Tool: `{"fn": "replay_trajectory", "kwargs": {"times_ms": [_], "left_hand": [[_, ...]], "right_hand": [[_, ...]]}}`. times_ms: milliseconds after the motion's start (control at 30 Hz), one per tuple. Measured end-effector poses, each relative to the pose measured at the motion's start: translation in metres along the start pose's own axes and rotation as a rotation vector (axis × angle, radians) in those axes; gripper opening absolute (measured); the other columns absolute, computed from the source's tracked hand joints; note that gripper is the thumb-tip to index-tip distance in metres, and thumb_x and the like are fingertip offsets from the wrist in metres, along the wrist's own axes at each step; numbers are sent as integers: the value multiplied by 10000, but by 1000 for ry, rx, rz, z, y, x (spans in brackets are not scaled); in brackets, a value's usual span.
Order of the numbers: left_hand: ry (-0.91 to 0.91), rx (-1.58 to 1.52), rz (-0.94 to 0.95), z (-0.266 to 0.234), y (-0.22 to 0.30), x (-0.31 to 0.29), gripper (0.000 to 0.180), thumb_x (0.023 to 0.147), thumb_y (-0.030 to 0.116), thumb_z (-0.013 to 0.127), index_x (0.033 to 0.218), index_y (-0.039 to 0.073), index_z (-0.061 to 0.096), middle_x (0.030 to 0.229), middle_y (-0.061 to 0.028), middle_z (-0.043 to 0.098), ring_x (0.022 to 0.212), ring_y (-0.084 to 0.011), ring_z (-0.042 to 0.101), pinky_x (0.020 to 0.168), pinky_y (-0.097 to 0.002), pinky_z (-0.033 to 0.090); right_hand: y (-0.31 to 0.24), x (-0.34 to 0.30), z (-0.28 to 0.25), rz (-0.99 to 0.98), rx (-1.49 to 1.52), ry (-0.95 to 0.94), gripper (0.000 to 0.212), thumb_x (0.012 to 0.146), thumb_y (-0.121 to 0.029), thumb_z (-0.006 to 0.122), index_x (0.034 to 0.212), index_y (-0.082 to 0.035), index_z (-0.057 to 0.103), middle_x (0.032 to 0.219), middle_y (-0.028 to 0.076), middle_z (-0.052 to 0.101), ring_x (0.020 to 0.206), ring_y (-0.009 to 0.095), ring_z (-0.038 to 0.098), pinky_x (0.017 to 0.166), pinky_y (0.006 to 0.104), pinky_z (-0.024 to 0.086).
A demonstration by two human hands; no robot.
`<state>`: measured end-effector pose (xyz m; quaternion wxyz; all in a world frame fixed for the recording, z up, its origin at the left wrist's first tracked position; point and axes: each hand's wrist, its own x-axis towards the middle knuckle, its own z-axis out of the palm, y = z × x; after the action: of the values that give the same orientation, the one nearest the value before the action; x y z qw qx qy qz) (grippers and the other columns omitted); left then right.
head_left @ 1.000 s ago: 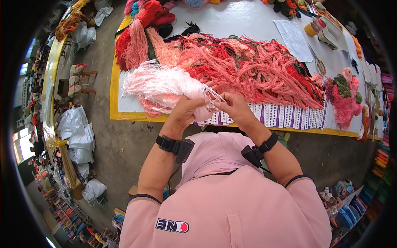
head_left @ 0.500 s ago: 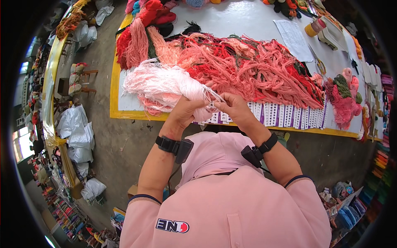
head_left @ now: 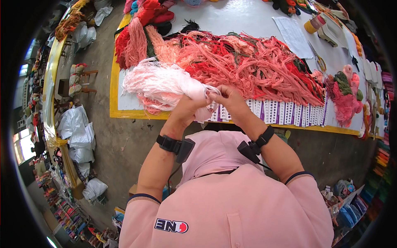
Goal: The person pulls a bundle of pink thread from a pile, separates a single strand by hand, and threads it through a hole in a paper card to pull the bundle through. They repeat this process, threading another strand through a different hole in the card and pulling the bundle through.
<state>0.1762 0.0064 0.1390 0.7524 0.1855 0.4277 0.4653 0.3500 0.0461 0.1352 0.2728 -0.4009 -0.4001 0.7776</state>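
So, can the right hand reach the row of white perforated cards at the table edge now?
Probably yes: the right hand is just beside the white perforated cards, with nothing between, though it is busy with the pale pink thread bundle.

A thick bundle of pale pink and white yarn (head_left: 165,84) lies across the near left part of the worktop (head_left: 256,18), its loose, frayed strands fanning out to the left. Its right end narrows to a gathered neck, lifted off the surface and pinched where the hands meet, just in front of the big red and salmon heap.
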Motion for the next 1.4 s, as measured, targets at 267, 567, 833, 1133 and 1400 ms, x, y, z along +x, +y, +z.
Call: {"fn": "replay_trajectory", "kwargs": {"times_ms": [267,567,833,1133,1400], "left_hand": [[195,-157,-109,-6,4,6,276,792,-54,688,1058,-42,615,947,-140,682,826,-241,697,740,-366,591],[171,-212,-135,-6,4,6,257,816,-42,662,1067,-51,605,963,-167,673,834,-258,696,720,-375,598],[-64,-379,-79,-7,6,4,535,907,81,558,1409,-6,394,1247,-186,578,1119,-277,611,970,-429,509],[-107,-383,-50,-6,9,2,507,940,139,541,1411,5,412,1254,-157,585,1076,-249,620,926,-394,523],[-136,-375,-96,-9,11,2,507,953,172,530,1418,12,405,1206,-154,608,1059,-245,629,908,-390,531]], "right_hand": [[8,-2,-8,36,-243,-55,184,871,-156,696,956,-1,645,830,28,642,742,92,576,691,262,476],[17,-1,-15,-27,-168,-91,190,848,-150,715,943,6,664,810,11,633,743,82,573,684,252,466],[15,-1,-12,41,-12,1,214,886,-152,676,1023,10,650,888,23,656,823,83,591,736,252,465],[12,-1,-5,42,-14,-32,210,888,-143,667,1029,13,650,927,35,655,821,90,588,735,261,472],[5,-5,-1,69,-108,-136,169,909,-130,638,1006,8,649,925,35,654,825,98,597,775,261,469]]}}
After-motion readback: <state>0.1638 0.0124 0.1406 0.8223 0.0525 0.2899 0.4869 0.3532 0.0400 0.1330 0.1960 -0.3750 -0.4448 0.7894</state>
